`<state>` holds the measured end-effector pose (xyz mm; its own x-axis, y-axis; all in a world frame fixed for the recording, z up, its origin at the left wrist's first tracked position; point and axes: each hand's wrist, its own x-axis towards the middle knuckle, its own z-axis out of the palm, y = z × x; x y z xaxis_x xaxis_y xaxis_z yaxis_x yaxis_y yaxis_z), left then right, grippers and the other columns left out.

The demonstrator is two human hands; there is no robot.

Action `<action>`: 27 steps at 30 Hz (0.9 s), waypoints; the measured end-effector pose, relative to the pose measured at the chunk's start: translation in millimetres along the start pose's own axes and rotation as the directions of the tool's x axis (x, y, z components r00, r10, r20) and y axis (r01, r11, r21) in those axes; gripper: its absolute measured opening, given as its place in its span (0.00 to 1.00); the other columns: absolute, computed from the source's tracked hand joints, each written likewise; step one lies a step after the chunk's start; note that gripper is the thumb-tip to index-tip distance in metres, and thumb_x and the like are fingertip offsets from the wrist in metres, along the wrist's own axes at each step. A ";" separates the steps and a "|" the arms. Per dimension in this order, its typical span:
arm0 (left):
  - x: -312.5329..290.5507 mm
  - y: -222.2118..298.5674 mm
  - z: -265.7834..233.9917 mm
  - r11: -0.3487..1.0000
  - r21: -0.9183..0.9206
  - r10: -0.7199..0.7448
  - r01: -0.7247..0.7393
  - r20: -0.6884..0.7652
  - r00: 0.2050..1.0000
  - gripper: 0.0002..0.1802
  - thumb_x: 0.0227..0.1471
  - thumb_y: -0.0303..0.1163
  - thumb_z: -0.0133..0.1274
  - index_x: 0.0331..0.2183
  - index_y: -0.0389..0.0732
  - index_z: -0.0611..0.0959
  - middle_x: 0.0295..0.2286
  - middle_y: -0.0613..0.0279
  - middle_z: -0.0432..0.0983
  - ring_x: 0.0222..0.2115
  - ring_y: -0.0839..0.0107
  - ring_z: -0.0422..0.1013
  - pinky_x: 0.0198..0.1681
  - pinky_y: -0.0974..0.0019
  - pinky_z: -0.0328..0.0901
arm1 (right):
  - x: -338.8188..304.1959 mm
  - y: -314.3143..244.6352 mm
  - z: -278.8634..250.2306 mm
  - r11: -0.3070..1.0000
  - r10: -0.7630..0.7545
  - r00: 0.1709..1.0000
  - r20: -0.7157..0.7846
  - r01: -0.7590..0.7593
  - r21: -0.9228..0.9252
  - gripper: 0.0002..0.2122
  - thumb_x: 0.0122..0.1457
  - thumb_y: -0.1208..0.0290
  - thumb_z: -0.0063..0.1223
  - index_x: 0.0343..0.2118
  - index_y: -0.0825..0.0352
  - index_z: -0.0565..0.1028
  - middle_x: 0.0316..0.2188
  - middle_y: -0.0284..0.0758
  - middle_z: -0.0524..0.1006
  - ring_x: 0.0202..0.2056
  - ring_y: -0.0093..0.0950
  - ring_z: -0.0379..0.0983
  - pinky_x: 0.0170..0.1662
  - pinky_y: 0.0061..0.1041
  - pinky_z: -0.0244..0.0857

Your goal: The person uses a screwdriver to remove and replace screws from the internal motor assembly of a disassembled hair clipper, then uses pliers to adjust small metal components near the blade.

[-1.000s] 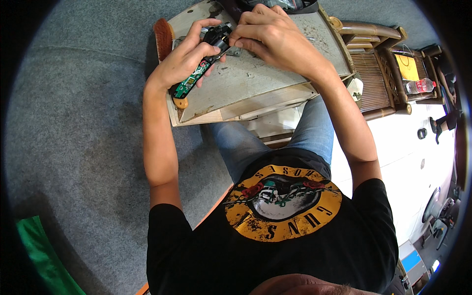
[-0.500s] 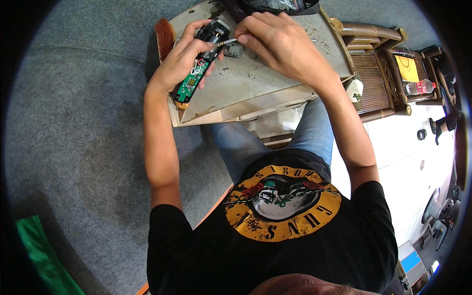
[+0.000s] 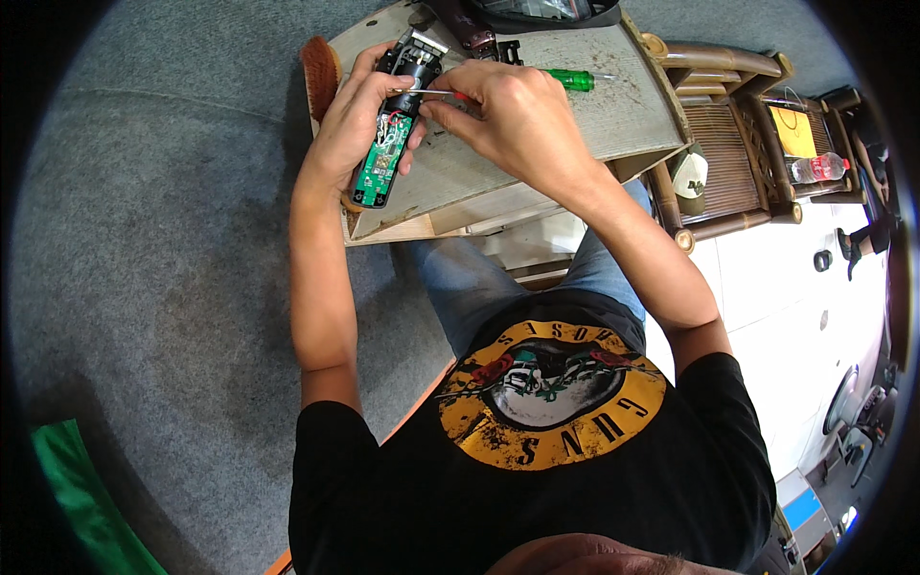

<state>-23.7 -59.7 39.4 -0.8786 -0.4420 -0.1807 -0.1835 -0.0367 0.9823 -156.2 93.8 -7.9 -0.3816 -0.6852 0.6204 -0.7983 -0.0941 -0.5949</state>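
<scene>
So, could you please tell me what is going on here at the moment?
A person is holding what looks like a hair clipper in the left hand, its green circuit board and wires exposed. The right hand grips a slim tool whose metal shaft runs across the clipper's black body; whether its tip touches anything is too small to tell. A green-handled screwdriver lies on the worktop beyond the right hand.

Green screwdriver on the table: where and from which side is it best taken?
Probably by the handle, from above, across its width: it lies flat, the handle is thicker than the shaft, and the shaft points right.
</scene>
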 end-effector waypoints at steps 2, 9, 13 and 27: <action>-1.7 -1.5 4.1 0.999 0.016 0.029 -0.028 -0.032 0.999 0.28 0.64 0.37 0.47 0.63 0.41 0.67 0.27 0.58 0.75 0.20 0.72 0.75 0.14 0.70 0.70 | 0.8 -0.3 1.4 1.000 0.014 1.000 0.001 -0.014 0.006 0.09 0.58 0.63 0.65 0.35 0.64 0.85 0.27 0.42 0.83 0.30 0.43 0.82 0.33 0.41 0.76; -4.3 1.3 8.5 0.998 0.031 0.056 -0.054 -0.055 0.997 0.29 0.65 0.38 0.46 0.64 0.41 0.67 0.27 0.60 0.76 0.19 0.74 0.75 0.13 0.71 0.70 | 3.6 -4.9 1.3 0.998 0.047 0.999 -0.012 -0.047 0.029 0.11 0.58 0.62 0.65 0.33 0.66 0.85 0.25 0.44 0.83 0.27 0.44 0.82 0.32 0.41 0.76; -4.8 -0.6 5.2 0.998 0.054 0.034 -0.032 -0.046 0.998 0.29 0.64 0.38 0.47 0.64 0.41 0.67 0.27 0.59 0.76 0.18 0.74 0.74 0.13 0.71 0.70 | 5.3 -9.7 -0.6 0.996 0.083 0.996 0.022 -0.084 0.033 0.11 0.58 0.62 0.64 0.33 0.66 0.85 0.23 0.43 0.82 0.27 0.44 0.82 0.32 0.41 0.76; 0.1 -9.4 -12.4 0.970 -0.239 0.000 0.035 0.147 0.989 0.22 0.66 0.41 0.43 0.51 0.32 0.71 0.34 0.51 0.77 0.21 0.75 0.72 0.14 0.73 0.70 | -11.3 9.7 -21.0 0.977 -0.023 0.999 0.025 0.028 -0.210 0.10 0.60 0.63 0.62 0.34 0.65 0.82 0.24 0.39 0.82 0.26 0.42 0.81 0.30 0.40 0.74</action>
<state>-16.6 -70.5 30.7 -0.9339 -0.3055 -0.1858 -0.1038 -0.2657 0.9585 -169.4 115.8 -9.9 -0.3513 -0.7004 0.6213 -0.8888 0.0409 -0.4565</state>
